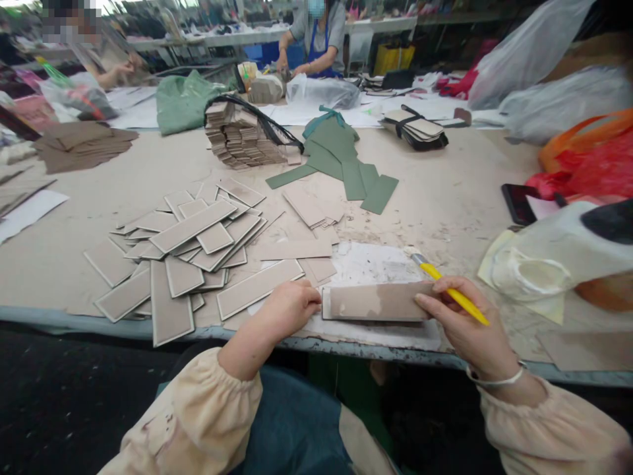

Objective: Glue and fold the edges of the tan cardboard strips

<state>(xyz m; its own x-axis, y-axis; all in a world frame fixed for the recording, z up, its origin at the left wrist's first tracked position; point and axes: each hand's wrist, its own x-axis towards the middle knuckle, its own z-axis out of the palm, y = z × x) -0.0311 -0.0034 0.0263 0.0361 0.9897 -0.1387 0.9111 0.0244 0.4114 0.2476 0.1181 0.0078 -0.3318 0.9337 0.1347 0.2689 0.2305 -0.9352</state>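
A beige rectangular strip with a dark edge (376, 301) lies near the table's front edge, partly darkened as if wet. My right hand (469, 323) pinches its right end and also holds a yellow-handled brush (457, 295), bristles pointing up and left. At the strip's left end is my left hand (291, 307), its fingers pressed together; what they hold, if anything, is hidden. White paper (380, 260) lies under the strip. Left of my left hand is a loose pile of pale-edged beige pieces (192, 224), with one such piece (257, 288) just beside the hand.
Green pieces (341, 155) and a strapped stack of beige pieces (240, 135) lie farther back. A tilted white container (558, 251) with a smeared opening, a dark phone (518, 203) and a red bag (598, 165) are at right. Across the table a person (316, 46) works.
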